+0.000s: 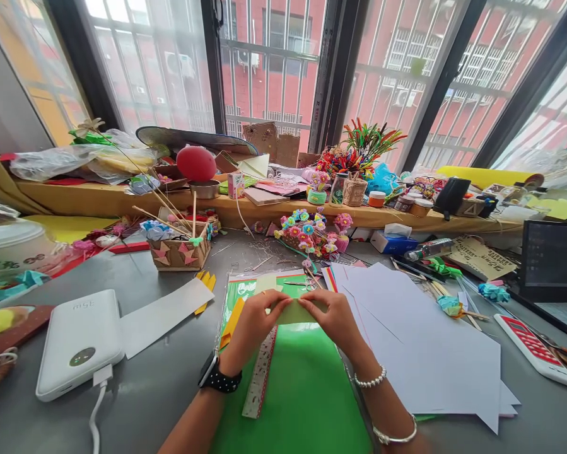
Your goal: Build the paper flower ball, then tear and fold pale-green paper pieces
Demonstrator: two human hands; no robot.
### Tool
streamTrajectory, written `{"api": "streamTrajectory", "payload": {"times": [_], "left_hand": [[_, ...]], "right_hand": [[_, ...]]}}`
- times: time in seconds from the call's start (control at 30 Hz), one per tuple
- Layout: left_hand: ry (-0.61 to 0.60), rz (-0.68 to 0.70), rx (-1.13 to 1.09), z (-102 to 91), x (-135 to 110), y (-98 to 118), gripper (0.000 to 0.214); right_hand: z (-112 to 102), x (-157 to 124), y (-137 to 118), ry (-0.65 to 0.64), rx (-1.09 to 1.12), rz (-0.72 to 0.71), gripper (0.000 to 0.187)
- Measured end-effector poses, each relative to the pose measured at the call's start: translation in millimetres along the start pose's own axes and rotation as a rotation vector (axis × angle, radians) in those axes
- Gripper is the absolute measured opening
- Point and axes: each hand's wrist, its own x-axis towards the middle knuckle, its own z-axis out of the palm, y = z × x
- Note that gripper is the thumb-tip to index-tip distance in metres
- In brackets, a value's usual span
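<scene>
Both my hands pinch a small pale yellow-green paper piece (293,311) above a green sheet (306,391) on the grey table (160,391). My left hand (253,328), with a black dotted watch on its wrist, grips the paper's left end. At the right end is my right hand (333,318), bead and metal bracelets on the wrist. A ruler (261,373) lies on the green sheet under my left hand. A yellow paper strip (231,323) sits just left of that hand.
White paper sheets (420,340) spread at right; a white power bank (77,340) with cable sits left beside a white card strip (163,314). A cardboard box (180,252), paper flowers (309,233), scissors (306,284), red calculator (533,348) and laptop (552,265) surround the work spot.
</scene>
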Motion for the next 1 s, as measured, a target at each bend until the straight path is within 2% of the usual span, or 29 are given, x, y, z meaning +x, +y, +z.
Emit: {"api": "streamTrajectory", "payload": {"times": [0.1,0.27,0.33,0.4,0.47,0.53,0.57,0.67,0.77,0.83,0.9,1.0], "left_hand": [[0.079,-0.042,-0.004,-2.6,0.7,-2.2,0.018],[0.191,-0.203,-0.104,-12.0,2.0,-5.5,0.022],[0.187,-0.236,-0.136,-13.4,2.0,-4.7,0.023],[0.145,-0.237,-0.159,-12.3,1.7,-3.0,0.023],[0.075,-0.217,-0.173,-9.6,1.4,-1.0,0.024],[0.013,-0.189,-0.179,-7.3,1.4,-0.3,0.023],[-0.002,-0.182,-0.182,-7.0,1.6,-0.7,0.023],[0.033,-0.211,-0.237,-10.0,2.2,-4.8,0.023],[0.16,-0.245,-0.281,-14.0,2.7,-9.0,0.025],[0.228,-0.2,-0.239,-13.5,2.6,-9.0,0.025],[0.205,-0.125,-0.191,-9.9,2.1,-6.7,0.025],[0.061,-0.066,-0.124,-3.5,0.9,-2.8,0.02]], "right_hand": [[-4.3,0.9,4.7,0.107,0.005,0.051,0.015],[-19.0,2.2,14.6,0.383,0.03,0.209,0.022],[-20.2,2.7,14.7,0.414,0.096,0.25,0.026],[-16.8,3.1,12.0,0.356,0.178,0.252,0.027],[-10.5,3.1,8.1,0.225,0.252,0.227,0.027],[-4.7,2.7,5.4,0.102,0.241,0.215,0.025],[-3.1,2.5,5.2,0.083,0.218,0.219,0.023],[-5.8,2.4,9.3,0.137,0.142,0.253,0.022],[-14.6,3.0,15.8,0.242,0.114,0.293,0.025],[-17.8,3.2,17.4,0.252,0.111,0.296,0.026],[-16.4,3.1,15.9,0.194,0.11,0.268,0.024],[-10.4,2.8,11.7,0.085,0.111,0.208,0.02]]}}
